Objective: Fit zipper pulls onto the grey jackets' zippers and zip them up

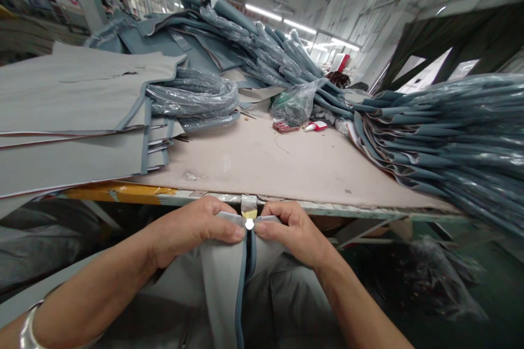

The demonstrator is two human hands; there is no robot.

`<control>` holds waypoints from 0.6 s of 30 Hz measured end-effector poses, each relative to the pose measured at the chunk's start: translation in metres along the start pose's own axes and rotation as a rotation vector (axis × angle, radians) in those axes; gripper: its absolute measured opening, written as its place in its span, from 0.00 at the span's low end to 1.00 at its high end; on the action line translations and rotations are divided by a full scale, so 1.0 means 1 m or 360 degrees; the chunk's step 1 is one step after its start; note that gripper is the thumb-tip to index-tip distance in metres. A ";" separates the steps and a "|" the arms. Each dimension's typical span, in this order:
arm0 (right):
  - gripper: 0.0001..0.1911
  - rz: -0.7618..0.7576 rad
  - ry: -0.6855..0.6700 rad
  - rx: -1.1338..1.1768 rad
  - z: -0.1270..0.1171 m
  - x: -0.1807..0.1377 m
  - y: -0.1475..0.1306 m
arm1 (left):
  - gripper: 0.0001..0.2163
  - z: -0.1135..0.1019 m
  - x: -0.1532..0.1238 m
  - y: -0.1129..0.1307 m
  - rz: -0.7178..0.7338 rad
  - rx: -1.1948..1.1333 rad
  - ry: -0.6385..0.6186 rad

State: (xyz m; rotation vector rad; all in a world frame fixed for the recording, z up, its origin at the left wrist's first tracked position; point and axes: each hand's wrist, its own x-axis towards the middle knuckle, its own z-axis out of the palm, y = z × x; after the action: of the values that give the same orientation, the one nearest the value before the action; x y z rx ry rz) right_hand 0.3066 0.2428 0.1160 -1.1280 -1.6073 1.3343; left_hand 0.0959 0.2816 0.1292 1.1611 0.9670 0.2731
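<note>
At the table's front edge, my left hand (pixel 207 223) pinches a grey fabric panel (pixel 223 278) between thumb and fingers. My right hand (pixel 292 229) is closed the same way on the fabric, just to the right. Blue binding (pixel 239 305) runs down the panel's edge, and a dark gap shows between two bound edges below my thumbs. Between the thumb tips is a small bright white round spot (pixel 249 224); what it is I cannot tell. Directly behind it, a shiny metal piece (pixel 249 204) is fixed at the table edge. The fabric hangs down over my lap.
Stacked grey panels (pixel 73 92) with blue edges lie on the table (pixel 245 158) at left, beside a plastic-wrapped coil (pixel 196 95). Wrapped blue-grey bundles (pixel 458 136) fill the right. Farther back are a clear bag (pixel 297 103), a red-and-white small bottle (pixel 315 126) and scissors-like blades (pixel 248 113).
</note>
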 end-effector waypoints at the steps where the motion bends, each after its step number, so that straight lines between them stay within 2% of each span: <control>1: 0.15 0.0003 0.0024 -0.0021 0.000 0.000 -0.001 | 0.16 0.000 0.000 0.000 0.0004 0.0000 0.0010; 5: 0.14 -0.0035 0.0107 -0.0077 0.001 0.002 -0.003 | 0.16 0.002 0.001 0.001 -0.0006 -0.0022 0.0062; 9: 0.15 -0.0031 0.0082 -0.0060 0.001 0.000 -0.001 | 0.16 0.003 0.002 -0.001 -0.0025 -0.0071 0.0068; 18: 0.16 0.0005 0.0134 -0.0137 0.001 -0.004 -0.001 | 0.16 0.002 -0.001 0.001 0.0134 0.0064 0.0002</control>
State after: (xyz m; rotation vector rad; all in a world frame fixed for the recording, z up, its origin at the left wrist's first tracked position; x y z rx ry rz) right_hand 0.3065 0.2389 0.1166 -1.2224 -1.6151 1.2135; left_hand 0.0966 0.2802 0.1303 1.2402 0.9296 0.3232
